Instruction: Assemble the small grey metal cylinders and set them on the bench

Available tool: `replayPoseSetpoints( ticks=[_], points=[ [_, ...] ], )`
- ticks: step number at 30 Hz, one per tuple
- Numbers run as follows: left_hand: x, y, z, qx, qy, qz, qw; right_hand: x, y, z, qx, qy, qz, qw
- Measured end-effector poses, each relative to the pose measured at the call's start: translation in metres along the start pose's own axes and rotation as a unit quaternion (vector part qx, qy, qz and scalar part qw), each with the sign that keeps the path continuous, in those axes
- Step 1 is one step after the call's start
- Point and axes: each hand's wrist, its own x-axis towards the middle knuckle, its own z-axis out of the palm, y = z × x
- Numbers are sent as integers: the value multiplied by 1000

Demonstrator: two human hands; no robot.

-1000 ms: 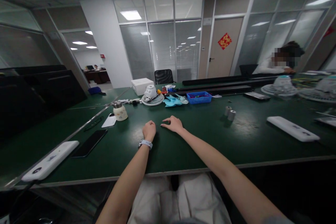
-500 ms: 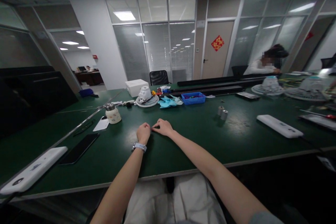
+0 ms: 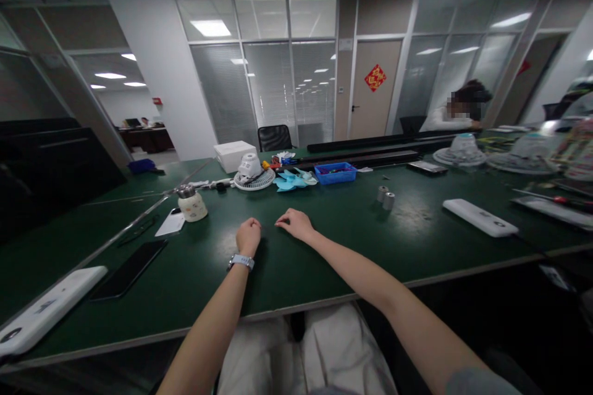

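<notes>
Over the green table [image 3: 324, 259] my left hand [image 3: 249, 236], with a watch [image 3: 241, 261] on its wrist, is curled closed; whatever its fingers may hold is hidden. A short gap to the right, my right hand [image 3: 295, 224] has thumb and forefinger pinched together, and anything between them is too small to make out. Beyond the hands lie light-blue fan blades [image 3: 295, 180] and a white fan part with a round grille [image 3: 254, 176]. Two small metal cylinders [image 3: 388, 200] stand to the right of my right hand.
Behind the hands are a blue tray [image 3: 336, 178] and a white box [image 3: 234, 155]. On the left sit a cream bottle [image 3: 192, 206], a dark phone [image 3: 130, 270] and a white device [image 3: 50, 308]. Another white device [image 3: 480, 217] lies right. A person [image 3: 451, 114] sits at the far right.
My hands were nearly touching at the fingertips; now they are apart, the right one shifted rightward. The whole view has turned slightly to the right.
</notes>
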Motion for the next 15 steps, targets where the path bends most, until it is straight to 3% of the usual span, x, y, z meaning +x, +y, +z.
replayPoseSetpoints(
  ticks=[4,6,9,12,15],
  points=[
    [-1,2,-1,-5,-3,-8,1000,-27,57,-64,-58,127,8,990],
    [-1,4,-1,-6,-5,-11,1000,-46,98,-99,-99,224,65,967],
    [-3,6,-3,-6,-7,-17,1000,-73,154,-140,-150,332,200,910],
    [-5,7,-4,-4,-4,-11,1000,-92,188,-157,-169,371,322,854],
    [-6,8,-5,-2,-1,-9,1000,-99,200,-160,-163,356,401,828]
  ],
)
